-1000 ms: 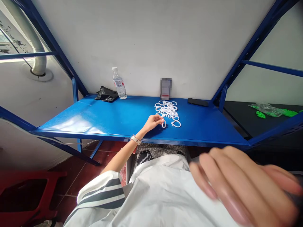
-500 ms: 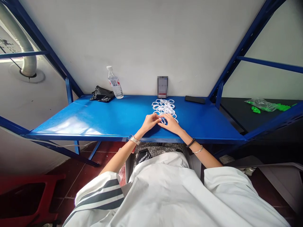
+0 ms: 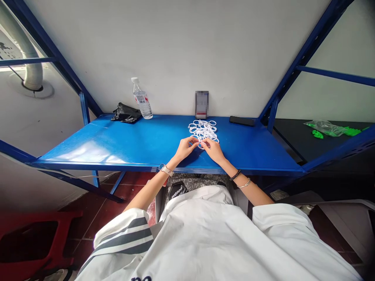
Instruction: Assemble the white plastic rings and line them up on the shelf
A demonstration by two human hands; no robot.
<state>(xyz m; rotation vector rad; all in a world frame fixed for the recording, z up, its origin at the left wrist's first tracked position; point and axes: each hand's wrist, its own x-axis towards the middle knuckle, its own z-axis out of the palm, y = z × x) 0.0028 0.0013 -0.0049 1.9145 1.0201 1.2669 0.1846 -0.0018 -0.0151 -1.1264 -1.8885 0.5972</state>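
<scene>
The black patch (image 3: 179,191) carries white script, too small to read.

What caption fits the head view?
Both hands, left and right, pinch one white ring beside a ring pile on a blue shelf.

A white plastic ring (image 3: 201,146) is small and thin, and it is held just above the blue table, at the near edge of the pile. The pile of white rings (image 3: 203,129) lies flat and tangled, right of centre, toward the far wall.
</scene>
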